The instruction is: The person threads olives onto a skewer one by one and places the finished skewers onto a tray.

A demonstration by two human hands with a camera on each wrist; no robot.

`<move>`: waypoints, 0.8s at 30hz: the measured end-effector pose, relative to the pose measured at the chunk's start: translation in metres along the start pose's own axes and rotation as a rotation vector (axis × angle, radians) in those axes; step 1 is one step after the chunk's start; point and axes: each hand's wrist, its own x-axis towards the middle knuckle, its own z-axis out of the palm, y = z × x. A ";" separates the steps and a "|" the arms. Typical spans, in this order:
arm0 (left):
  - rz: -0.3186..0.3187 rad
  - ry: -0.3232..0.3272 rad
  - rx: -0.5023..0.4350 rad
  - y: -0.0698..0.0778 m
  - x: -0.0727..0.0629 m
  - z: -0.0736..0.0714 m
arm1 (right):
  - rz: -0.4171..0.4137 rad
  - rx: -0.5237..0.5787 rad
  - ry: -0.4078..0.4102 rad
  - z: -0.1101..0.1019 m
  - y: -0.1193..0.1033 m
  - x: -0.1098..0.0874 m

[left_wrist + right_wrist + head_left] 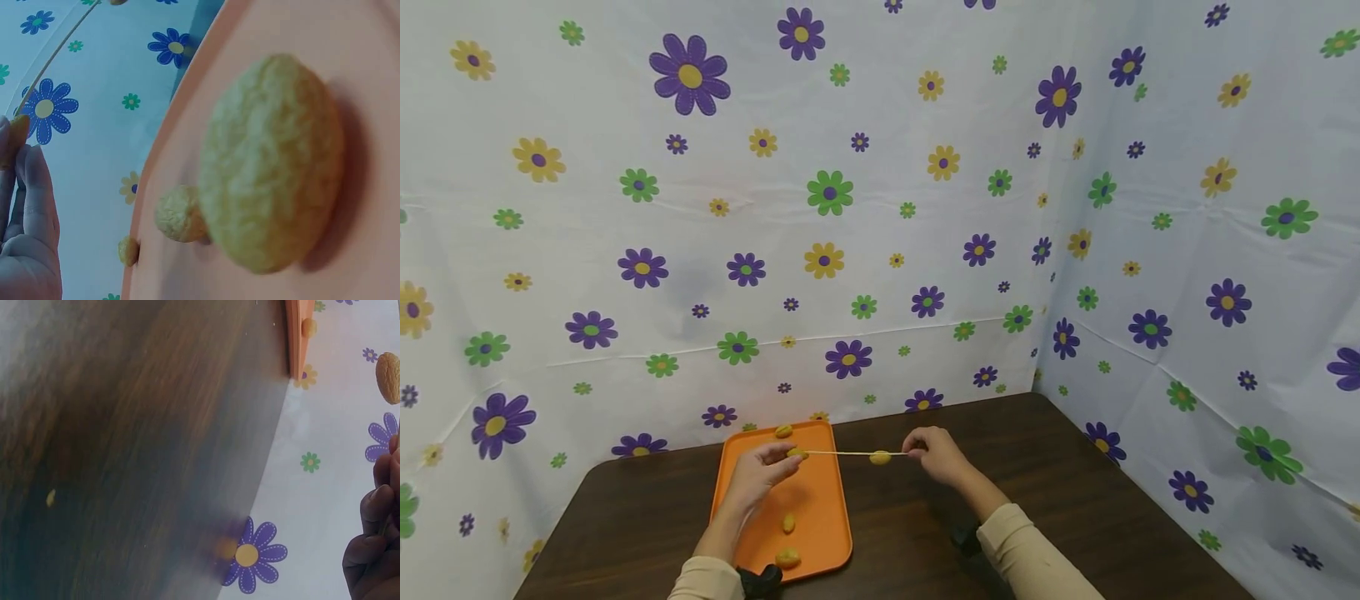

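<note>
Between the two hands a thin pale stick (842, 452) runs level above the tray and table. My left hand (756, 475) pinches a yellow, wrinkled oval fruit (19, 132) at the stick's left end, fingertips and thumb around it. Fingers of my right hand (936, 454) grip the other end. A second yellow fruit (880, 457) is on the stick, close to the right fingertips; it also shows at the edge of the right wrist view. Below the left hand lies an orange tray (820, 500), partly hidden by that hand and forearm.
Several more wrinkled fruits rest on the tray: one at the far edge (784, 431), a small one (788, 523) and a larger one (787, 558) near the front. The dark wooden table (910, 533) meets flower-patterned cloth (910, 358) behind and at the right.
</note>
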 end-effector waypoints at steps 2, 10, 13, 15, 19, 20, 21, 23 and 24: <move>-0.014 0.017 -0.058 -0.001 -0.001 0.002 | 0.004 0.006 0.001 0.001 -0.001 0.000; -0.062 0.076 -0.141 -0.006 -0.003 0.009 | -0.021 0.004 0.023 0.008 -0.005 -0.001; -0.057 0.062 -0.138 -0.005 -0.004 0.010 | -0.047 -0.009 0.036 0.009 -0.006 -0.001; -0.054 0.056 -0.138 -0.005 -0.006 0.010 | -0.061 -0.021 0.036 0.011 -0.006 0.000; -0.056 0.062 -0.149 -0.007 -0.006 0.010 | -0.068 -0.009 0.031 0.014 -0.007 0.001; -0.059 0.066 -0.160 -0.008 -0.006 0.010 | -0.061 -0.002 0.029 0.015 -0.007 0.001; -0.064 0.070 -0.178 -0.008 -0.006 0.010 | -0.055 0.006 0.029 0.016 -0.007 0.001; -0.068 0.082 -0.217 -0.010 -0.006 0.010 | -0.038 0.032 0.026 0.017 -0.007 0.001; -0.073 0.091 -0.243 -0.010 -0.006 0.010 | -0.030 0.046 0.026 0.017 -0.008 0.001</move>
